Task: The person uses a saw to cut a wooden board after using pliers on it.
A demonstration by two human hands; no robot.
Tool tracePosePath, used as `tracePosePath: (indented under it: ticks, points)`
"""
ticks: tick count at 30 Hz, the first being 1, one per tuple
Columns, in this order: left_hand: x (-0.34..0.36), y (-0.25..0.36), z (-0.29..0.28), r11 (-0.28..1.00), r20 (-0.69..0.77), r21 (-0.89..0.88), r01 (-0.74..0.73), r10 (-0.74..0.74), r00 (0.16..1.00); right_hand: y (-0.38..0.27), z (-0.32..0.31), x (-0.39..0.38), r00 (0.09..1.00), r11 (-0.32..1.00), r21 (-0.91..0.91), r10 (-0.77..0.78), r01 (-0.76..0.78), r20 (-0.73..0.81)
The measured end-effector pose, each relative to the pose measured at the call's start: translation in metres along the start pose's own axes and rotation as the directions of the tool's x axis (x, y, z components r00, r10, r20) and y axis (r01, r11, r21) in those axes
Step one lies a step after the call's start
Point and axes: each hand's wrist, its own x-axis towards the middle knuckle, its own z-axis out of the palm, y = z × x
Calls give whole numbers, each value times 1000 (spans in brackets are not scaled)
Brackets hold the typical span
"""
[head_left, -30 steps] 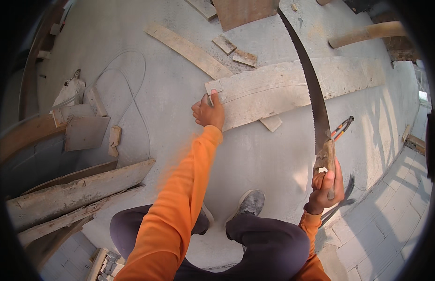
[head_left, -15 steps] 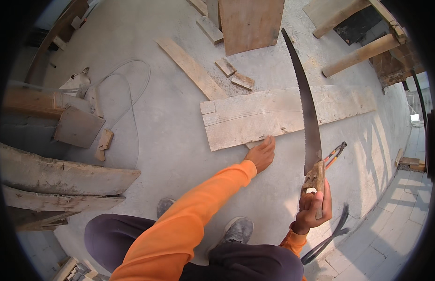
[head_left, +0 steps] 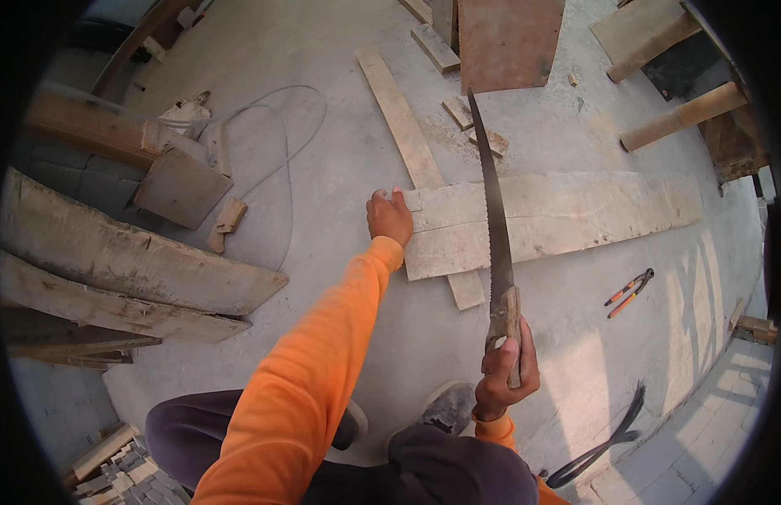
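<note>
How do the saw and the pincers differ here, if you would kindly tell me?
The saw is held in the right hand, while the pincers lie on the floor. The saw is long; the pincers are much shorter. The saw shows brown wood and dark metal, the pincers orange and black. Both are hand tools.

Left hand (head_left: 390,218) back at board end (head_left: 426,242)

Daylight; sunlit patches (head_left: 582,379), shadow bars (head_left: 687,290) on right floor (head_left: 567,290); fisheye bend, black rim.
</note>
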Motion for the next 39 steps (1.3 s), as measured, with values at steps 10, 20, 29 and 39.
tracePosePath:
  ticks: [10,20,29,39]
  points:
    - [12,14,34,995,-100,-80,-58,50,994,-6,2,-7,998,998,-59,32,-29,54]
    - [8,81,38,860,-243,-267,-436,377,894,-7,3,3,996,989,-121,-79,82,29]
    - [4,75,-20,525,107,-222,-822,851,515,11,2,-14,981,971,-146,-186,191,51]
    - [17,123,-83,611,696,-108,-785,609,379,8,8,-25,955,950,-100,-292,295,43]
